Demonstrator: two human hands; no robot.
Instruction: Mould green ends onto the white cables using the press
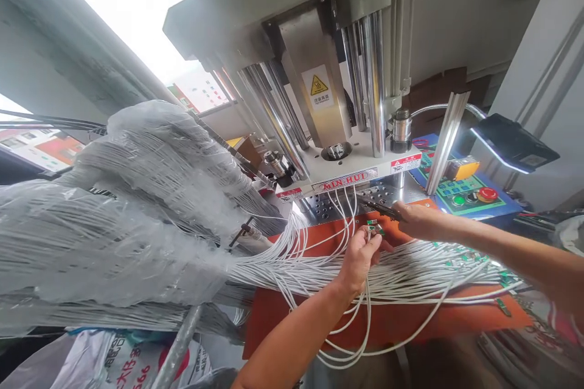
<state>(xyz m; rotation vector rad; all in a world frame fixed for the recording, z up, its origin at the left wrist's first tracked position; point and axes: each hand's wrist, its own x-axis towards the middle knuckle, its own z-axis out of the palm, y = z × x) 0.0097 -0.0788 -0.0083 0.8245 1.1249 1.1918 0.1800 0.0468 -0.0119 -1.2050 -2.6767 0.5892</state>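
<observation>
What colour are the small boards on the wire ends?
Green; the small boards show best in the head view.

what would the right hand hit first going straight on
Probably the white wires rising to the press, just past the dark tool in the right hand, though depth is unclear.

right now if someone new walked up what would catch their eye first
The big steel press with chrome columns dominates the top centre. Left of it, a huge bundle of white cables in clear plastic film fans out across an orange mat, where the left hand pinches small green circuit boards. At right, a red emergency stop button stands out on the control panel.
</observation>
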